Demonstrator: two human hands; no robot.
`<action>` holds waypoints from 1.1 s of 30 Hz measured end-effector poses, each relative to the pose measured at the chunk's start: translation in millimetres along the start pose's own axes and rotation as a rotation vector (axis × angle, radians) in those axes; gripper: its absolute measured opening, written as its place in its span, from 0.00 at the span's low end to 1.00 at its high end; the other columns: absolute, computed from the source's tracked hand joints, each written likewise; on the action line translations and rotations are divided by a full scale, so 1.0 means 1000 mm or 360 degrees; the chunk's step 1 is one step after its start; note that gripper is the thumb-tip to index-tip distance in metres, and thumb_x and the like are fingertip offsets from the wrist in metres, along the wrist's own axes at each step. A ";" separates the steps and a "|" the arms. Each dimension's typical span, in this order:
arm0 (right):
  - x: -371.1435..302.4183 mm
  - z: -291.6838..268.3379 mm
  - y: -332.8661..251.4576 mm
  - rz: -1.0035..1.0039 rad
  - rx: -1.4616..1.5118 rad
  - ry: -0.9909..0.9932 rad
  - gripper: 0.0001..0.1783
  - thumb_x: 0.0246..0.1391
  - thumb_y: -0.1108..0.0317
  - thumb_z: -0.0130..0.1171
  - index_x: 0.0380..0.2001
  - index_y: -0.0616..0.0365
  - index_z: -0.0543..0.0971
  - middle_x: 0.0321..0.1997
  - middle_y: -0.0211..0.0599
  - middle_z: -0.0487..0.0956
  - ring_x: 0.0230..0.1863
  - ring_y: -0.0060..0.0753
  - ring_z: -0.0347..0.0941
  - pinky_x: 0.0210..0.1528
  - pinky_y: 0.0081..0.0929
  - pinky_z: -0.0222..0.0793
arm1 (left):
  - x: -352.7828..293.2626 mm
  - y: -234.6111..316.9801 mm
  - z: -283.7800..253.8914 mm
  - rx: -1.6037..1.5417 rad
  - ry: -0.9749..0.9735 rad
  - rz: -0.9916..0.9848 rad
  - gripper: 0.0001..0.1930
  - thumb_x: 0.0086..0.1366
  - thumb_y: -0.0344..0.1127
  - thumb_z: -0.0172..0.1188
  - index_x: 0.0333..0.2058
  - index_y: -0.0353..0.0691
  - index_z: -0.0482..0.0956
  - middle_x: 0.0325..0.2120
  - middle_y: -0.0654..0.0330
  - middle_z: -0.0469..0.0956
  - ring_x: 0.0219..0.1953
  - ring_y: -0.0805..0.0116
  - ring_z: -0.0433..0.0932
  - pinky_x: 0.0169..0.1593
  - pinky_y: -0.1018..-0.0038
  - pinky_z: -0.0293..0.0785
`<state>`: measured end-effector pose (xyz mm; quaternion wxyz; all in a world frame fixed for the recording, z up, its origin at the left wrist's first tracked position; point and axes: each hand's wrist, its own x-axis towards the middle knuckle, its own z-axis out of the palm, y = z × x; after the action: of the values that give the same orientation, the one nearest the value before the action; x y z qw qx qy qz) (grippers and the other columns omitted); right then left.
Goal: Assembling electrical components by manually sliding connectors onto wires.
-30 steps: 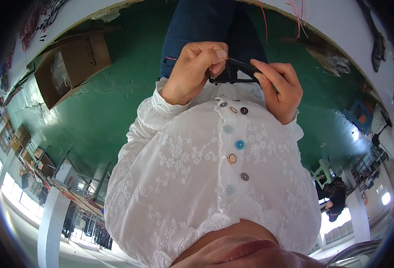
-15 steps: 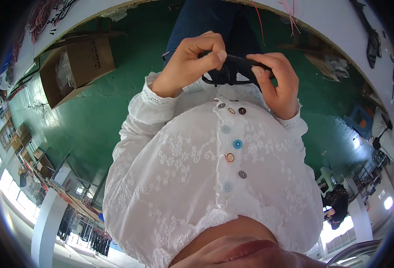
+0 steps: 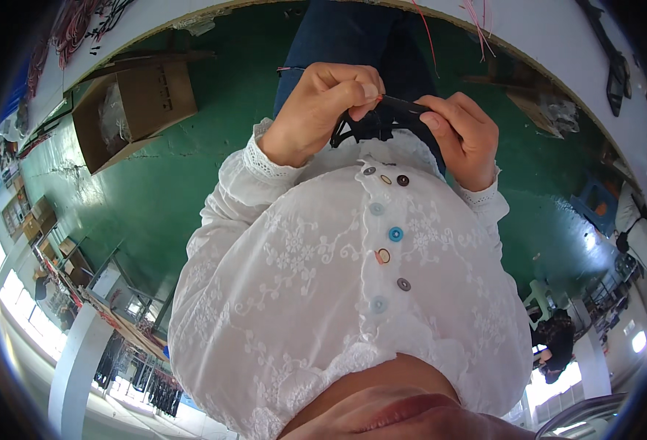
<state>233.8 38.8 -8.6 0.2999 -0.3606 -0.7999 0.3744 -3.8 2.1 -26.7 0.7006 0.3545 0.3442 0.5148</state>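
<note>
A thin black strip is stretched between my two hands in front of my waist, above my lap. My left hand is closed, thumb against the fingers, pinching the strip's left end. A tiny orange-red bit shows at those fingertips; its kind is too small to tell. My right hand pinches the other end between thumb and forefinger. Below the strip, a black looped, cord-like part hangs near my left hand, partly hidden by it. Whether it joins the strip I cannot tell.
A white tabletop curves round ahead of me. On it lie bundled red and black wires at left and a long black part at right. An open cardboard box stands on the green floor at left, a blue stool at right.
Both hands have shifted slightly right. My left fingers sit differently on the strip, and the orange-red bit now shows at their tips. The looped black part has changed shape.
</note>
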 end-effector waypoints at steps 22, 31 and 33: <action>0.035 0.005 -0.021 0.0368 0.1284 0.0449 0.12 0.68 0.71 0.58 0.52 0.62 0.75 0.44 0.35 0.80 0.42 0.24 0.76 0.46 0.24 0.75 | 0.046 0.035 0.018 0.0590 -0.0283 0.0346 0.12 0.74 0.37 0.59 0.40 0.32 0.81 0.33 0.63 0.78 0.36 0.74 0.74 0.41 0.78 0.71; 0.035 -0.009 -0.032 0.0347 0.1593 0.0521 0.15 0.68 0.70 0.54 0.55 0.62 0.73 0.44 0.35 0.76 0.44 0.28 0.71 0.50 0.27 0.69 | 0.025 -0.019 0.060 0.0538 -0.0181 0.0041 0.15 0.77 0.33 0.54 0.56 0.32 0.75 0.36 0.57 0.77 0.39 0.69 0.76 0.43 0.73 0.74; 0.034 -0.018 -0.029 0.0290 0.1405 0.0518 0.15 0.68 0.70 0.55 0.55 0.62 0.74 0.47 0.37 0.77 0.48 0.29 0.72 0.53 0.28 0.70 | 0.032 -0.025 0.058 0.0799 -0.0131 0.0352 0.12 0.76 0.32 0.55 0.50 0.31 0.80 0.26 0.58 0.70 0.26 0.68 0.71 0.31 0.72 0.69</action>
<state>218.0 59.4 31.2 0.5117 -0.3213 -0.4723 0.6417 65.1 19.7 -21.8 0.5438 0.5731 0.3914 0.4719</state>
